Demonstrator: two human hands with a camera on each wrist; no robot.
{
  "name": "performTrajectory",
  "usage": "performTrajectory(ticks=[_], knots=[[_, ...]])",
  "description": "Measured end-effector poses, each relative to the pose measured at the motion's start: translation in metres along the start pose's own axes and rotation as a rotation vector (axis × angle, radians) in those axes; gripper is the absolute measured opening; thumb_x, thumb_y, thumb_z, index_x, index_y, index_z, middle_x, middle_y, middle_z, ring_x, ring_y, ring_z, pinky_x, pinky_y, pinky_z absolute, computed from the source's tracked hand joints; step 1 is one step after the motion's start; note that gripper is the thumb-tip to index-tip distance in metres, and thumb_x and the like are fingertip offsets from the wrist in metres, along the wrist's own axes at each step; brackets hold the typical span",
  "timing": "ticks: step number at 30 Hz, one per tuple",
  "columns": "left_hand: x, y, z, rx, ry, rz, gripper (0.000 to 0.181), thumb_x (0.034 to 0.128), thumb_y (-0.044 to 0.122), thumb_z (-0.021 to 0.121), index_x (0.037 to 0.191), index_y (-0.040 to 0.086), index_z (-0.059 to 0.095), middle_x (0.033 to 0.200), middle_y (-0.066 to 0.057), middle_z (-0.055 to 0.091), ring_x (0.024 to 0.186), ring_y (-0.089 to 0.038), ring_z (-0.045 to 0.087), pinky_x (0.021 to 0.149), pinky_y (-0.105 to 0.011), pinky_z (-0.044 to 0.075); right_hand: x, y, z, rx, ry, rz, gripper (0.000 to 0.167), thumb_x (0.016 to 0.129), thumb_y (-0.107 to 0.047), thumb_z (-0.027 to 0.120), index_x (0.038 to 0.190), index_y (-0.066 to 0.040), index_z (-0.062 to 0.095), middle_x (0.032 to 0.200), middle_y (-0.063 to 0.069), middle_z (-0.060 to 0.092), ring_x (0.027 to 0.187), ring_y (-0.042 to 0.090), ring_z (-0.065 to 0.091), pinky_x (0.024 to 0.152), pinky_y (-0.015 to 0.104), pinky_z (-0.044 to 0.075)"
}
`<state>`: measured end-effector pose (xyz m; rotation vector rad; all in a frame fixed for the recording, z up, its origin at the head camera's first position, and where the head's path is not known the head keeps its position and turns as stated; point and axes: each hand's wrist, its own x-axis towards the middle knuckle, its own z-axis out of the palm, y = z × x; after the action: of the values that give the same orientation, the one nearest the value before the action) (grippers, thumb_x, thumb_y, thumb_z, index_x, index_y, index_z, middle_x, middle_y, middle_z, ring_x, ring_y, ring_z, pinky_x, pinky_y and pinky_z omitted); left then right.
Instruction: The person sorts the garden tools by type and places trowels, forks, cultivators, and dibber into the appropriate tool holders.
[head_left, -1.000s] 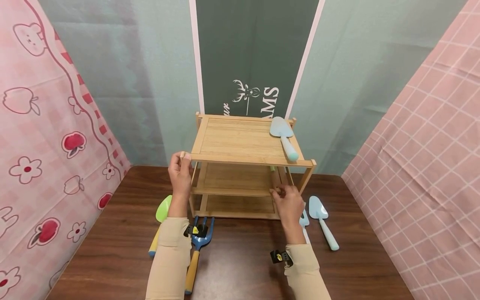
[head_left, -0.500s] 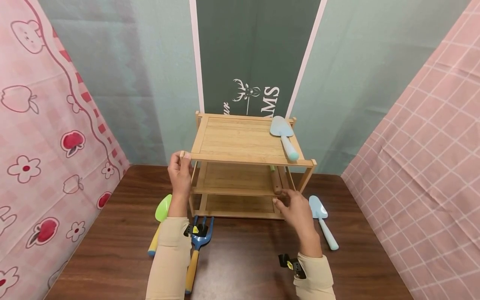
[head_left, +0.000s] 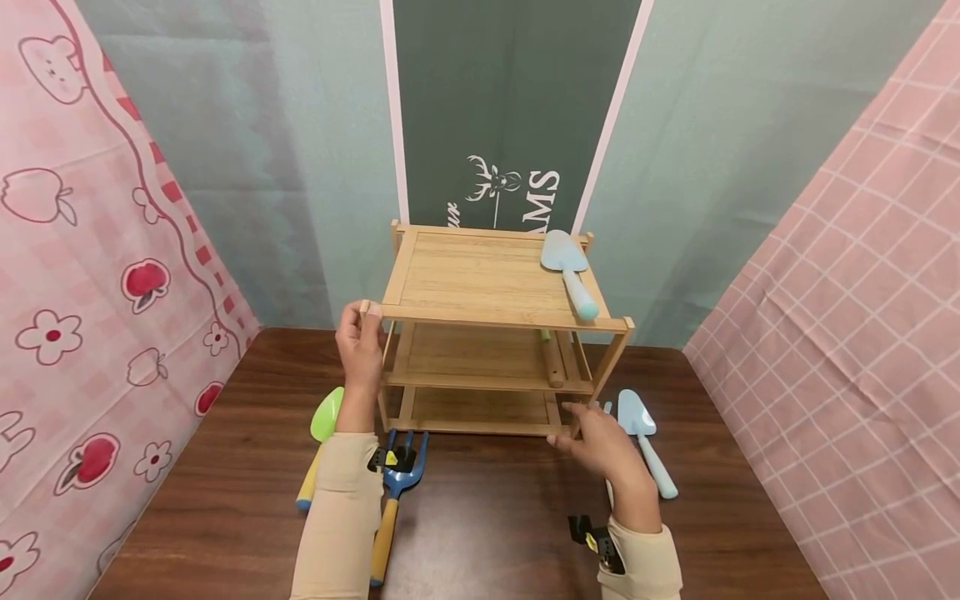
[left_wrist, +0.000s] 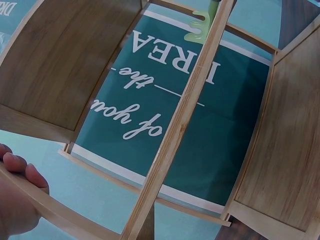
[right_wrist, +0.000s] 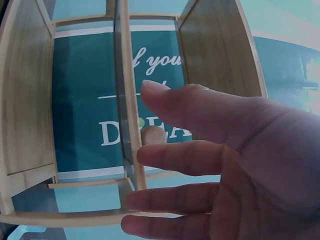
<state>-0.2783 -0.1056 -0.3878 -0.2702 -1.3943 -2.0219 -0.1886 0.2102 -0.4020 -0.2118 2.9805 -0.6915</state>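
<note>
My left hand (head_left: 360, 346) grips the front left corner of the three-tier wooden rack (head_left: 480, 271); its curled fingers also show in the left wrist view. My right hand (head_left: 603, 446) is at the rack's lower right front, fingers spread and nothing held. Just above it, a tool with a brown wooden handle (head_left: 553, 362) lies along the right side of the middle shelf. Its green pronged head (left_wrist: 201, 27) appears in the left wrist view, partly behind a rail. A light blue trowel (head_left: 577, 292) rests at the right of the top shelf, handle toward me.
Right of the rack lie another light blue trowel (head_left: 648, 450) and a light blue tool (head_left: 610, 493) partly hidden by my right hand. At left are a green trowel (head_left: 326, 418) with a yellow handle and a blue hand fork (head_left: 386, 533). Cloths hang around the table (head_left: 487, 517).
My right hand has let go of the brown-handled tool on the middle shelf, then moved down and right, away from it. My left hand keeps its grip on the rack.
</note>
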Motion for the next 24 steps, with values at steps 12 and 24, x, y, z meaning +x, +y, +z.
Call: performTrajectory(ticks=[12, 24], knots=[[-0.005, 0.023, 0.008, -0.004, -0.020, -0.006, 0.007, 0.0911, -0.001, 0.047, 0.088, 0.002, 0.053, 0.059, 0.003, 0.040, 0.051, -0.008, 0.033, 0.050, -0.020, 0.029, -0.015, 0.019, 0.011, 0.014, -0.026, 0.010, 0.059, 0.080, -0.026, 0.072, 0.125, 0.006, 0.052, 0.115, 0.026, 0.055, 0.105, 0.042, 0.052, 0.081, 0.052, 0.043], [0.001, -0.004, -0.001, -0.013, -0.009, 0.018, 0.006, 0.0915, 0.004, 0.051, 0.090, 0.007, 0.056, 0.059, -0.003, 0.038, 0.050, -0.009, 0.033, 0.049, -0.022, 0.029, -0.029, 0.040, 0.023, 0.024, -0.045, 0.061, 0.061, 0.079, -0.032, 0.073, 0.122, 0.007, 0.054, 0.115, 0.025, 0.057, 0.108, 0.043, 0.050, 0.085, 0.053, 0.041]])
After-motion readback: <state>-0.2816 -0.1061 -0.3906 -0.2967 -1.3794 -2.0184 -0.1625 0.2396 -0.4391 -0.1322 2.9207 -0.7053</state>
